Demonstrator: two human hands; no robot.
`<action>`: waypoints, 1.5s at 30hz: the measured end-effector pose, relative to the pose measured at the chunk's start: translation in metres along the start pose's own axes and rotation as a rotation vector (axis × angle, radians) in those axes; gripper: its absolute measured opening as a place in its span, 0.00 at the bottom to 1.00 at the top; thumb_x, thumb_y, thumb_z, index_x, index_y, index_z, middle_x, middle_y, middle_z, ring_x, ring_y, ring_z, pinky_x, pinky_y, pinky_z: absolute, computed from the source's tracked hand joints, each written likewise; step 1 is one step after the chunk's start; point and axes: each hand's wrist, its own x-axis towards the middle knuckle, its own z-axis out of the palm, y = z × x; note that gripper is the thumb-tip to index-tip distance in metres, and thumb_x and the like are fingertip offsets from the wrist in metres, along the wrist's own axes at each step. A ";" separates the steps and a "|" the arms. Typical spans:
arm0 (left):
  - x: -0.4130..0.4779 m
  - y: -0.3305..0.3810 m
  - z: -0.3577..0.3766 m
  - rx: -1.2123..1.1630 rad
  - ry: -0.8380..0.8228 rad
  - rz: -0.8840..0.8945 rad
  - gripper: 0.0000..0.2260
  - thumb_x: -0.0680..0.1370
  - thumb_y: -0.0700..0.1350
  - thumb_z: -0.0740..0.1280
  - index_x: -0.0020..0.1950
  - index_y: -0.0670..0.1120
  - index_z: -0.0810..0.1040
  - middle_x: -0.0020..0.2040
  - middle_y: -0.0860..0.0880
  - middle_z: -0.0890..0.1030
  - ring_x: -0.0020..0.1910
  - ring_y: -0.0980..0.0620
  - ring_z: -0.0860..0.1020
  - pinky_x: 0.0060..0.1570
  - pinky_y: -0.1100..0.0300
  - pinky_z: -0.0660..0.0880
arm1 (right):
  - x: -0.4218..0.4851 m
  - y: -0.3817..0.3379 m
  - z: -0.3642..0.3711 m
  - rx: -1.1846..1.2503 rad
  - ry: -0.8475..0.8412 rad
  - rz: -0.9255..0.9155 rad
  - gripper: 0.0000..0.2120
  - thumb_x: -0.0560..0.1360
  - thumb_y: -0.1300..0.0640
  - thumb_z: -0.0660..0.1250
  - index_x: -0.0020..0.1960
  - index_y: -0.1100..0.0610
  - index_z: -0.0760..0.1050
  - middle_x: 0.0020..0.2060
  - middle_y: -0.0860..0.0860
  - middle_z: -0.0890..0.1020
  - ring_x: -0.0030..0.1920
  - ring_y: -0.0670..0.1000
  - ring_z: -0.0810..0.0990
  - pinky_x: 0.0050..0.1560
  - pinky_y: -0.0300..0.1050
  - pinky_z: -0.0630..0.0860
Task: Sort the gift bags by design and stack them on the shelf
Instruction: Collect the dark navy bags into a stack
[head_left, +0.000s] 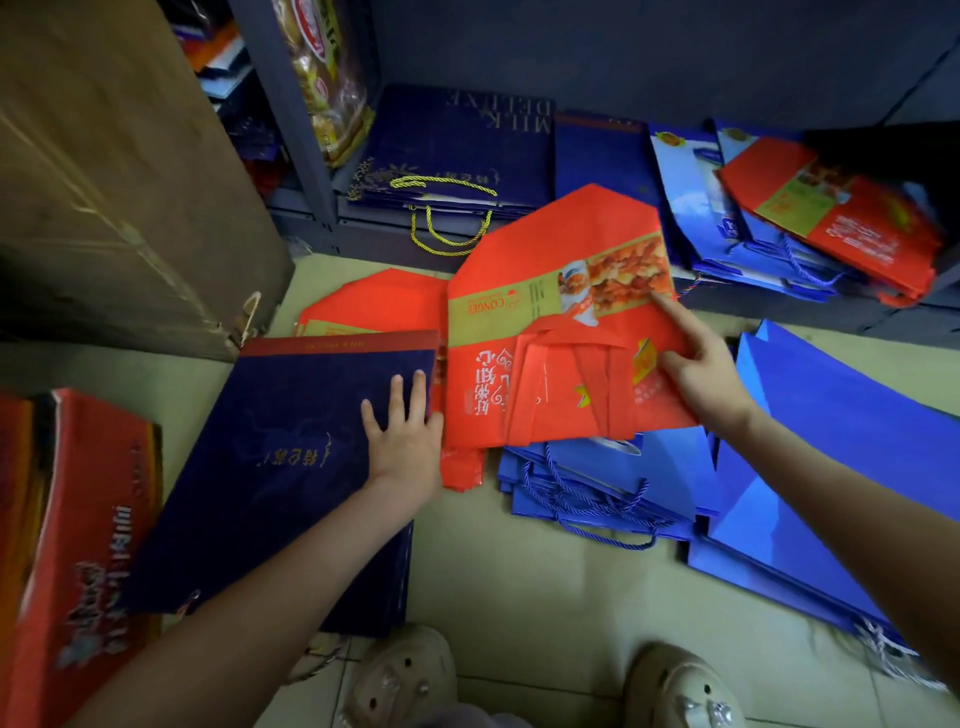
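Observation:
A flat red gift bag with a food picture lies lifted over the floor, and my right hand grips its right edge with the forefinger stretched along it. My left hand rests flat, fingers spread, on a navy gift bag lying on the floor. More red bags lie beneath. Bright blue bags with cord handles are piled on the floor. On the low shelf sit stacks of navy bags, light blue bags and red bags.
A large brown cardboard box stands at the left. A red printed box lies at the lower left. More blue bags spread at the right. The shelf's upright post rises behind, with packaged snacks beside it. My shoes are at the bottom.

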 end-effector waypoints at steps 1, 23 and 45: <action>0.000 -0.003 -0.003 -0.064 0.006 -0.011 0.25 0.75 0.45 0.66 0.71 0.50 0.62 0.77 0.44 0.35 0.76 0.39 0.38 0.71 0.36 0.46 | -0.001 0.001 0.007 0.003 -0.037 0.004 0.39 0.69 0.76 0.54 0.69 0.40 0.68 0.58 0.41 0.78 0.44 0.51 0.76 0.43 0.46 0.74; -0.007 -0.021 -0.028 -0.295 0.027 -0.063 0.40 0.78 0.43 0.62 0.76 0.54 0.34 0.78 0.45 0.40 0.76 0.42 0.43 0.73 0.43 0.50 | 0.009 -0.003 0.173 -0.254 -0.590 0.207 0.43 0.76 0.64 0.59 0.76 0.50 0.32 0.69 0.57 0.69 0.68 0.57 0.69 0.67 0.54 0.68; 0.092 0.020 -0.060 -0.293 0.170 0.097 0.35 0.79 0.55 0.58 0.77 0.55 0.37 0.75 0.44 0.31 0.74 0.42 0.32 0.70 0.41 0.34 | 0.118 -0.006 0.061 -1.160 0.093 -0.276 0.35 0.74 0.64 0.62 0.77 0.62 0.49 0.74 0.62 0.60 0.74 0.62 0.58 0.71 0.57 0.57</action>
